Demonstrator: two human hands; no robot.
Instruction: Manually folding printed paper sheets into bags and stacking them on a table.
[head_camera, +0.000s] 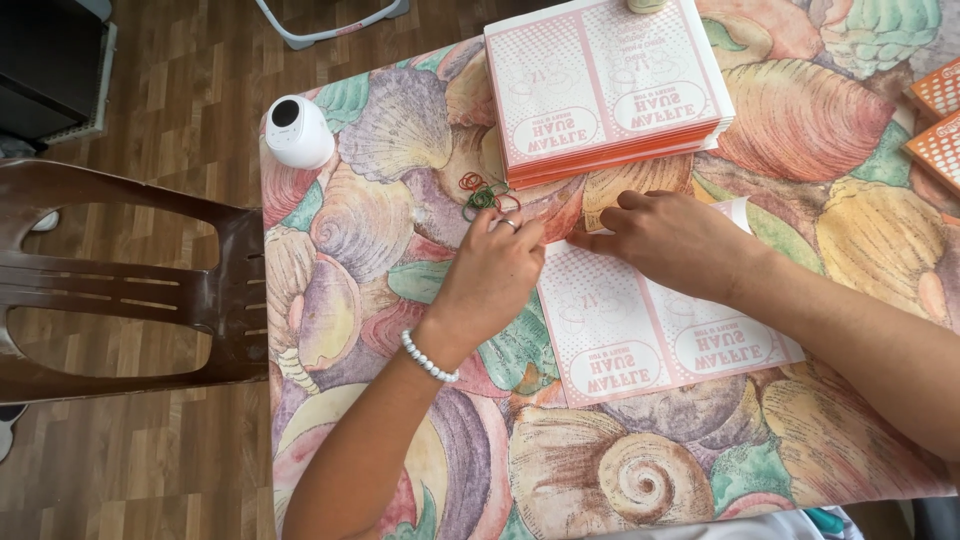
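I see my left hand and right hand pinching the far edge of the flat pink-and-white printed paper sheet on the table; a crooked pull could skew its fold, I judge.

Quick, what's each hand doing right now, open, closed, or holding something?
Left hand: fingers pinched on the top edge of the flat pink-and-white printed paper sheet.
Right hand: fingers curled, pressing down on the same sheet's top edge.
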